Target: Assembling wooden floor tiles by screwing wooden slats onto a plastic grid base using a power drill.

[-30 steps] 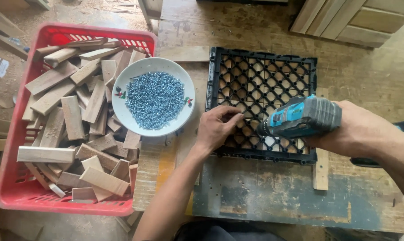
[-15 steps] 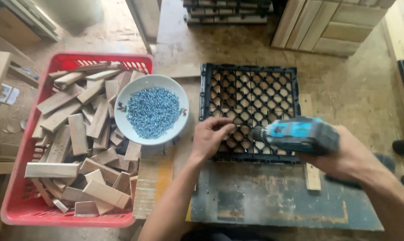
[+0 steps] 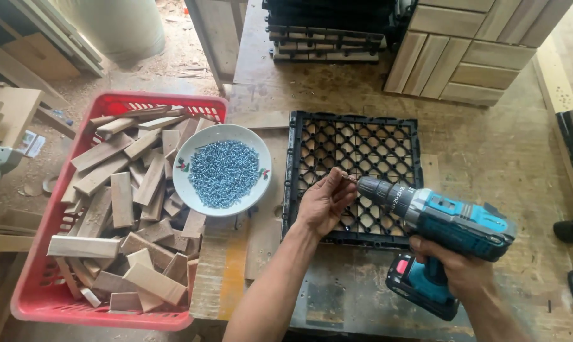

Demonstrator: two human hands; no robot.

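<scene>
Many wood blocks [image 3: 118, 202] in red basket [image 3: 45, 297]

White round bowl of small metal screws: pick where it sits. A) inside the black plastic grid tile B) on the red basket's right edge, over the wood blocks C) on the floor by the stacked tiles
B: the white round bowl of small metal screws rests on the right side of the red plastic basket, over the wooden blocks, left of the black plastic grid tile.

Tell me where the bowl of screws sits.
The white bowl of screws rests left of centre, on the red basket edge, beside the black grid tile.
</scene>
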